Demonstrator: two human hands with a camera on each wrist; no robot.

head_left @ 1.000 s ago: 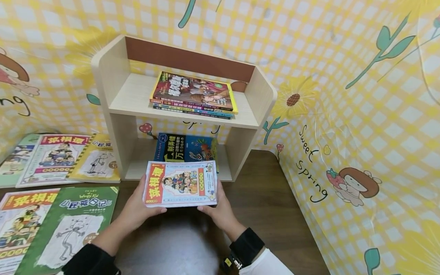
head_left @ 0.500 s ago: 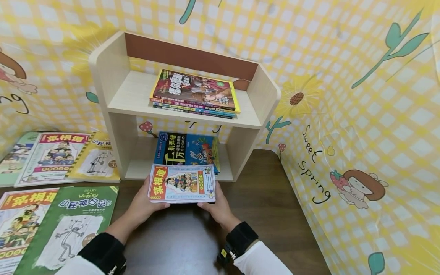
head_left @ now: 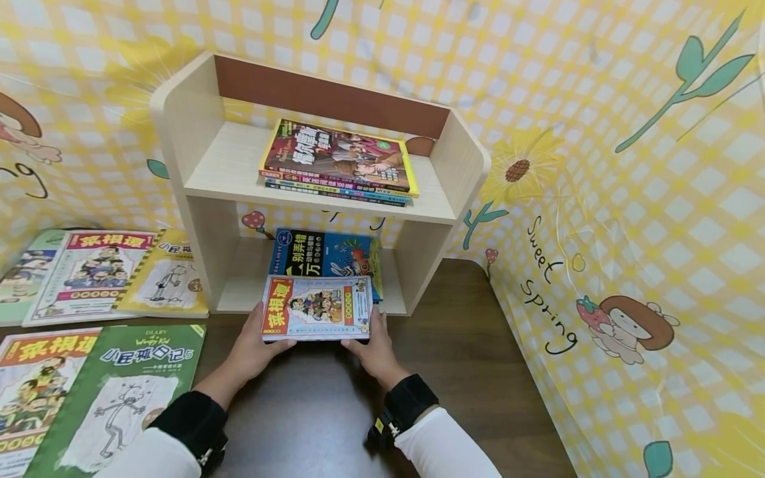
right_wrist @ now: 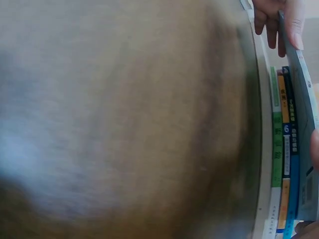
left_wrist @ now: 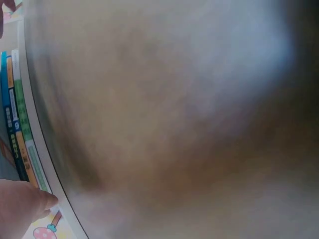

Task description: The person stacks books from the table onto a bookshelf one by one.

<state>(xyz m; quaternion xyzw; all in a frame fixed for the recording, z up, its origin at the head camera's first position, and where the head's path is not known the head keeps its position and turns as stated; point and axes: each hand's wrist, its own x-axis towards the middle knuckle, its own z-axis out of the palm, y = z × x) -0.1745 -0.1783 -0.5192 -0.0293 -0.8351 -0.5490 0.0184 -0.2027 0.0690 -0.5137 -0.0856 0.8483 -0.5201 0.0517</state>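
A pale wooden shelf (head_left: 200, 99) holds 2 colourful book stacks (head_left: 340, 158), 1 partly behind the red-and-blue rectangular book (head_left: 319, 307) left hand (head_left: 254, 342) and right hand (head_left: 376, 346) grip.

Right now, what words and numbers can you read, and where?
"菜根谭": held book, pink book, corner book
"DIARY", "Wimpy Kid", "小屁孩日记": green book
"别弄错": blue book
"100": upper spine
"Sweet Spring", "ng": cloth
Rest: too small, blurred or hidden.

Yellow-and-white checked cloth (head_left: 603, 199) printed with sunflowers (head_left: 517, 170) hangs behind and right of the desk (head_left: 478, 372). At the left, a green book (head_left: 134, 352) overlaps a cartoon-covered book (head_left: 36, 392), with a yellow book (head_left: 170, 282) farther back.
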